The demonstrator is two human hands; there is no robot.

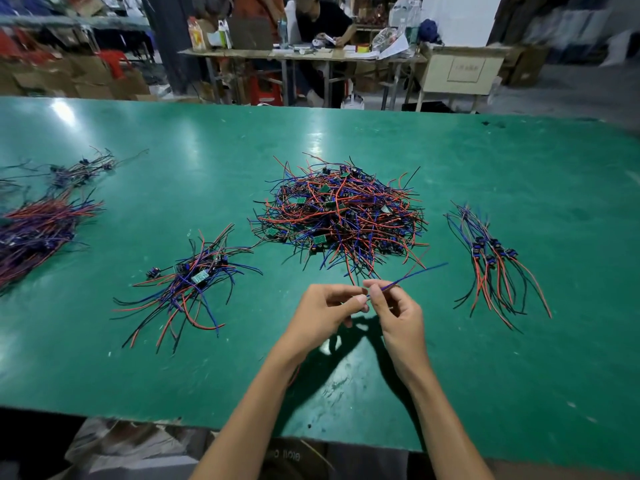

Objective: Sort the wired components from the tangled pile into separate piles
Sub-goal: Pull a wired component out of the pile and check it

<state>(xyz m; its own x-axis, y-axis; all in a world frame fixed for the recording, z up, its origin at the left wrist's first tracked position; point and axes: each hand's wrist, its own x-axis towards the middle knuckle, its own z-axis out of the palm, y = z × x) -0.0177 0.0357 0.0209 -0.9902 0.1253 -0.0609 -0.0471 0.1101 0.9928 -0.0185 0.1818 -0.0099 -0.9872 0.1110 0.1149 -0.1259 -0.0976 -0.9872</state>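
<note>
Both bare forearms reach in from the near edge; hands meet over the green table [485, 358], just near of the tangle.

Left hand [325, 313] has fingers curled, thumb and forefinger pinching one end of a thin blue wire [412, 274]; right hand [398, 313] pinches the same wire, which runs up and right. Large tangled pile of red, blue and black wired components [341, 216] sits centre, beyond the hands. Smaller sorted pile [194, 282] lies left, neat bundle [495, 265] right, big far-left heap [38, 230] at the frame edge.
</note>
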